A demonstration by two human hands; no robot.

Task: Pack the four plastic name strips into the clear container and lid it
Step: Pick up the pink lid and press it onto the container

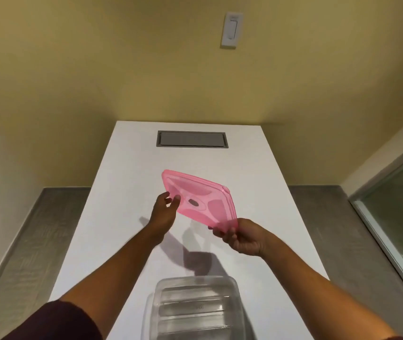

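Note:
A translucent pink lid [196,197] hangs tilted in the air above the white table [127,168]. My right hand [241,238] pinches its near right corner. My left hand [165,211] has thumb and fingers on the lid's left edge. The clear container [196,310] stands on the table near the front edge, below my arms, without a lid. Clear strips seem to lie inside it as pale bands; their number cannot be made out.
A grey recessed hatch [192,139] is set into the table's far end. The table is narrow, with grey floor on both sides. A glass panel [401,217] stands at the right. A wall switch [231,29] is on the yellow wall.

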